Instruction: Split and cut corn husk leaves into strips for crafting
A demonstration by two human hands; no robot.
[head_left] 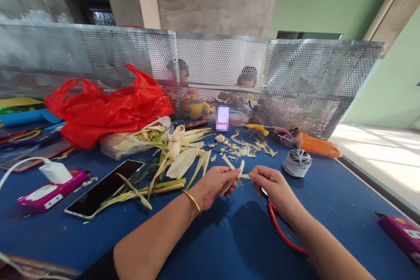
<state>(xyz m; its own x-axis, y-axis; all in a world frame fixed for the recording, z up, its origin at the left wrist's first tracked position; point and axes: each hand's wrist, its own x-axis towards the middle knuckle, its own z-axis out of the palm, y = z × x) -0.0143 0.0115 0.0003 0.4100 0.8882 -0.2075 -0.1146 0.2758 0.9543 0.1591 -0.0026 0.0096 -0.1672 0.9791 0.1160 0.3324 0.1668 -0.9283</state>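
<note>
My left hand (220, 186) is closed on pale corn husk strips (243, 176), which cross near its thumb. One strip stretches across to my right hand (269, 180), whose thumb and forefinger pinch its end. Both hands are just above the blue table, a short gap apart. Beneath my right hand lies a tool with red handles (281, 229); its metal end is mostly hidden. Loose corn husks (183, 162) are heaped beyond my left hand, and small husk scraps (244, 149) are scattered past both hands.
A white thread spool (297, 164) and an orange packet (318, 145) are at right. A dark-screened phone (106, 188), magenta power bank (52, 190) and red plastic bag (111, 109) are at left. A lit phone (222, 118) leans near the perforated metal screen (223, 59); people sit behind it.
</note>
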